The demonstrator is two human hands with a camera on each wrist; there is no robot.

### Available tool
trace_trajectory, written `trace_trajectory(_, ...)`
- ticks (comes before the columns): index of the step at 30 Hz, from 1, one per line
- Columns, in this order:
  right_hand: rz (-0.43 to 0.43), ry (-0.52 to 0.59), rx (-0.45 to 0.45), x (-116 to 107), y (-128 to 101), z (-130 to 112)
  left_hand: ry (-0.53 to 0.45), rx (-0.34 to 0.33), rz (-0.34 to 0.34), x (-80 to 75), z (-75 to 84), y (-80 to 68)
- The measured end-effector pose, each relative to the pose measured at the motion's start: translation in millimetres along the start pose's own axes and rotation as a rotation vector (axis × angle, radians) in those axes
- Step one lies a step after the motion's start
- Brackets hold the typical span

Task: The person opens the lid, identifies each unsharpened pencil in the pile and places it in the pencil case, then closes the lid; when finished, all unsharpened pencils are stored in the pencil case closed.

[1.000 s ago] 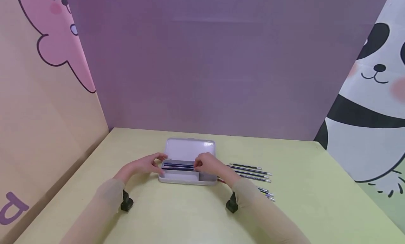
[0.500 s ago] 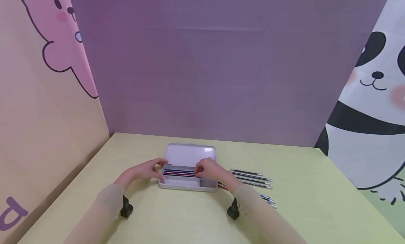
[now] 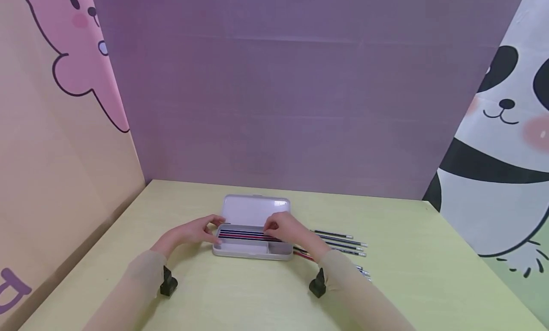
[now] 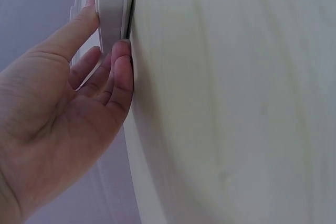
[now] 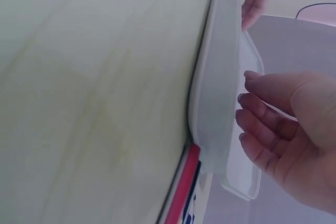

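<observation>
A pale pencil case lies on the table with its lid raised at the back. Several dark and red pencils lie side by side in its rear compartment. My left hand grips the case's left end; in the left wrist view, its thumb is on the rim and its fingertips touch the lower edge. My right hand hovers over the right part of the pencils, fingers loosely bent. In the right wrist view, nothing shows between the thumb and fingers of this right hand.
To the right of the case, several loose pencils lie on the yellow table, partly hidden by my right forearm. One red pencil is close to the case's right end. A purple panel stands behind the table.
My right fingers have lifted slightly off the pencils, and more of their length shows beneath the hand. My left hand has stayed on the case. The head view has shifted a little.
</observation>
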State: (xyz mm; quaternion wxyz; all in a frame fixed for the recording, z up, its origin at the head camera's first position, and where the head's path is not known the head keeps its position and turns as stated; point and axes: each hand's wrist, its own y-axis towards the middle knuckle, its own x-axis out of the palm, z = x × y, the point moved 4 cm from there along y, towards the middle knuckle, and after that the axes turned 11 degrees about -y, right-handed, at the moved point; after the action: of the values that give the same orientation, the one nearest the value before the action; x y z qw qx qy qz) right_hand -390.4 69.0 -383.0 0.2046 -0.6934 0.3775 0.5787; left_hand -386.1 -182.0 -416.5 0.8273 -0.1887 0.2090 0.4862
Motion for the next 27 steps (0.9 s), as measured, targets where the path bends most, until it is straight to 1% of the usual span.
trace_trajectory(3, 0.007, 0.011, 0.011, -5, -3, 3, 0.005, -0.003, 0.002, 0.0, 0.9, 0.1)
trace_trajectory(5, 0.004, 0.017, 0.034, -9, -5, 5, 0.007, -0.002, 0.002, 0.0, 1.6, 0.1)
trace_trajectory(10, 0.015, -0.007, 0.071, -15, -12, 12, 0.006, 0.003, 0.001, -0.1, 2.6, -0.1)
trace_trajectory(13, 0.025, 0.004, 0.082, -19, -18, 17, 0.004, 0.005, -0.002, 0.3, 2.5, 0.0)
trace_trajectory(15, 0.039, 0.025, 0.081, -21, -22, 20, 0.002, 0.009, -0.004, 0.9, 2.2, 0.3)
trace_trajectory(20, 0.089, 0.054, 0.039, -31, -34, 26, -0.002, 0.015, -0.005, 1.4, 0.1, 1.1)
trace_trajectory(27, 0.137, 0.019, 0.023, -40, -51, 38, -0.002, 0.01, -0.004, 0.8, -2.3, 1.2)
